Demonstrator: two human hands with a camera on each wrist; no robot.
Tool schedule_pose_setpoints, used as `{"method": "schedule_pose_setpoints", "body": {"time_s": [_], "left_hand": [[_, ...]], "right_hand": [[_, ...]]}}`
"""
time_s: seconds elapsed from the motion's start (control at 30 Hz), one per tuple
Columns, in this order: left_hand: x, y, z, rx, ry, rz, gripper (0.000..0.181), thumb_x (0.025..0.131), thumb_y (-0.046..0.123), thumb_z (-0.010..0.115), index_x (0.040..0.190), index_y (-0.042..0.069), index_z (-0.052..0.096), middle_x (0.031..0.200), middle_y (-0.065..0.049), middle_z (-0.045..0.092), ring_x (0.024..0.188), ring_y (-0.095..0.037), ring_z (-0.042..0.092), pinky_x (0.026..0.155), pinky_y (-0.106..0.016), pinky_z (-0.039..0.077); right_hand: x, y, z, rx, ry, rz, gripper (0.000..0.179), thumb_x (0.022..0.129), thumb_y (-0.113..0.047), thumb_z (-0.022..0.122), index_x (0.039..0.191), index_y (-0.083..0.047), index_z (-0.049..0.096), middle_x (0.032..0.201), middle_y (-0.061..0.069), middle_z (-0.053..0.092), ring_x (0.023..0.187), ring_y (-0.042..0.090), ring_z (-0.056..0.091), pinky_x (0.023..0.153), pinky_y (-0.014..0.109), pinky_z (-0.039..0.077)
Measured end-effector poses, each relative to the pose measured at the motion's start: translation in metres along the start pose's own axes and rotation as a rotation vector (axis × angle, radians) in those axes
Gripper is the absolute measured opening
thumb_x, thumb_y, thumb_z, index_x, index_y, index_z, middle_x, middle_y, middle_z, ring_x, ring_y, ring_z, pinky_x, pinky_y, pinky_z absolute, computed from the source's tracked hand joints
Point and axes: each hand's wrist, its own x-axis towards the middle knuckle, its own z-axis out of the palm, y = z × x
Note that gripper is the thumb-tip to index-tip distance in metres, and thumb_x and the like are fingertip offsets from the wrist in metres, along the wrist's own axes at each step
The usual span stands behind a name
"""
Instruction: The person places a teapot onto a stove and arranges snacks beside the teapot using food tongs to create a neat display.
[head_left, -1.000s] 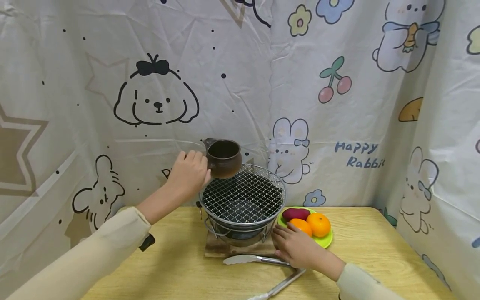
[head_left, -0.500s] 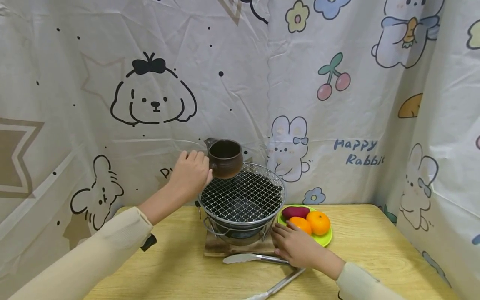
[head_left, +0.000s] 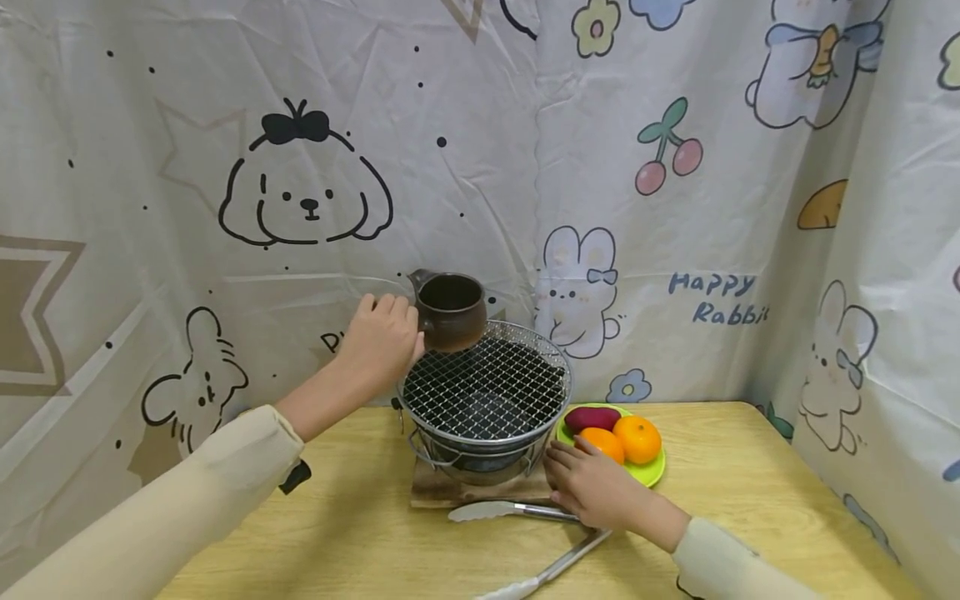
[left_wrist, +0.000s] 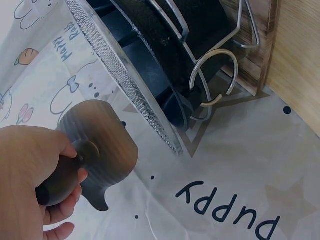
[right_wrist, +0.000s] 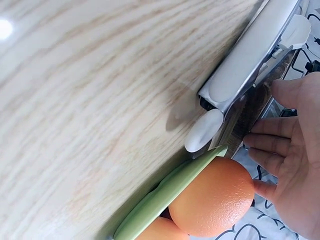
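My left hand (head_left: 378,340) grips the side handle of a small brown clay teapot (head_left: 452,317), lidless, its spout toward the back. The teapot is held upright over the back left of a round wire-mesh grill (head_left: 491,396); in the left wrist view the fingers wrap the dark handle, and a gap shows between teapot (left_wrist: 110,145) and mesh rim (left_wrist: 125,75). My right hand (head_left: 592,487), fingers extended, hovers above the joined end of metal tongs (head_left: 551,510) lying spread on the table. In the right wrist view its little finger is right beside an orange (right_wrist: 215,197).
The grill stands on a wooden board (head_left: 435,492). To its right a green plate (head_left: 654,471) bears orange fruit (head_left: 637,439) and a purple sweet potato (head_left: 588,418). Printed cloth (head_left: 465,192) hangs close behind the table (head_left: 360,533). A small black object (head_left: 296,477) shows by the left sleeve.
The view has tilted slightly downward or shifted, moving everything a little upward in frame. Both hands keep their places; the teapot stays over the grill, still gripped by the left hand.
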Motion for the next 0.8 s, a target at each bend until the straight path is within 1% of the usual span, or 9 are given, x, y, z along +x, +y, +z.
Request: {"method": "schedule_pose_setpoints", "body": {"time_s": [0.13,0.27,0.37,0.5,0.67,0.8], "left_hand": [[0.004,-0.003,0.0,-0.002,0.004,-0.012,0.033,0.089,0.03,0.072,0.076,0.003,0.059,0.075,-0.009,0.058,0.072,-0.024,0.054,0.069,-0.037,0.044],[0.005,-0.003,0.003,-0.005,0.002,-0.009,0.033,0.089,0.03,0.072,0.075,0.003,0.058,0.074,-0.008,0.056,0.071,-0.024,0.052,0.068,-0.037,0.042],[0.006,-0.001,0.006,-0.002,0.008,-0.002,0.034,0.088,0.031,0.073,0.075,0.004,0.058,0.074,-0.008,0.056,0.07,-0.023,0.052,0.067,-0.036,0.041],[0.007,0.003,0.009,0.015,0.028,0.002,0.035,0.087,0.032,0.074,0.074,0.004,0.057,0.073,-0.007,0.055,0.07,-0.022,0.051,0.066,-0.035,0.041],[0.009,0.007,0.014,0.017,0.021,0.003,0.035,0.088,0.033,0.074,0.076,0.004,0.059,0.075,-0.007,0.056,0.071,-0.021,0.052,0.067,-0.035,0.043],[0.011,0.01,0.017,0.031,0.022,0.012,0.035,0.089,0.034,0.073,0.076,0.005,0.059,0.075,-0.007,0.057,0.071,-0.021,0.053,0.067,-0.035,0.043]], "right_hand": [[0.002,0.004,-0.001,-0.009,0.016,-0.006,0.042,0.096,-0.028,0.064,0.13,-0.002,0.067,0.133,0.016,0.068,0.126,0.034,0.063,0.106,0.06,0.047],[0.003,0.005,-0.001,-0.012,-0.006,-0.009,0.044,0.097,-0.03,0.063,0.131,-0.003,0.067,0.134,0.016,0.067,0.127,0.033,0.063,0.106,0.06,0.047],[0.003,0.005,-0.001,-0.019,-0.02,-0.011,0.044,0.097,-0.032,0.063,0.131,-0.003,0.066,0.134,0.015,0.067,0.127,0.033,0.063,0.106,0.059,0.047],[0.001,0.004,0.0,-0.029,-0.008,-0.025,0.044,0.097,-0.033,0.064,0.129,-0.004,0.067,0.133,0.014,0.068,0.126,0.032,0.063,0.106,0.059,0.047],[0.0,0.003,0.003,-0.029,0.007,-0.035,0.044,0.096,-0.033,0.064,0.129,-0.004,0.068,0.132,0.014,0.069,0.125,0.032,0.064,0.105,0.059,0.048],[0.001,0.003,0.002,-0.025,-0.001,-0.032,0.044,0.097,-0.034,0.063,0.13,-0.005,0.068,0.134,0.014,0.068,0.127,0.032,0.063,0.107,0.059,0.047]]}}
